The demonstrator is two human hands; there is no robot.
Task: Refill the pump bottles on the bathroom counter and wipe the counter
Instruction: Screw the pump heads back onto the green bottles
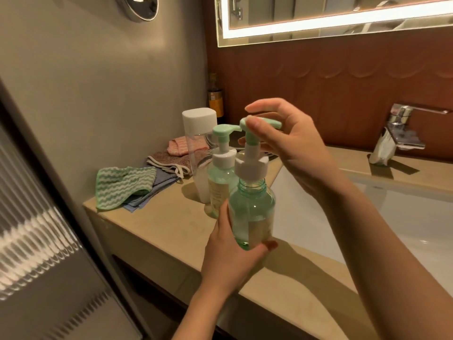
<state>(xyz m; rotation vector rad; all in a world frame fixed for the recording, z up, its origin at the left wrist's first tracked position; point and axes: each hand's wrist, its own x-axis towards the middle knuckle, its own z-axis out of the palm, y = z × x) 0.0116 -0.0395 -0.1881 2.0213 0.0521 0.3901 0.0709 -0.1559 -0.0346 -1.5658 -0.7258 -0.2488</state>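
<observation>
Far left: ribbed glass panel (36, 229), upright. Beige stone counter (159, 229) runs from there to the right. On its far-left part is a cloth pile: green-and-white wavy-striped cloth (125, 186) nearest, lying over a blue cloth (157, 190); a brown patterned cloth (169, 159) and a pink striped cloth (179, 146) sit behind, toward the wall. Right of the pile stands a tall clear container with white cap (198, 133), upright. A dark bottle with orange label (215, 99) is in the far corner behind it. Just beside the container is a second mint-green pump bottle (221, 177), upright on the counter with its pump seated. Left hand (230, 253) grips the clear green plastic pump bottle (252, 212) low, thumb wrapped under the front of the base. The bottle is upright at the near counter edge, just left of the basin; I can't tell whether it touches the counter. Its mint-and-white pump head (252, 153) has its white collar raised off the neck, with the neck threads exposed below it. Right hand (289, 143) pinches the mint top of the pump between thumb and fingers, index finger raised above. White sink basin (367, 217) is on the right, with a chrome faucet (402, 128) at the far right. A lit mirror (318, 20) hangs on the wall above.
</observation>
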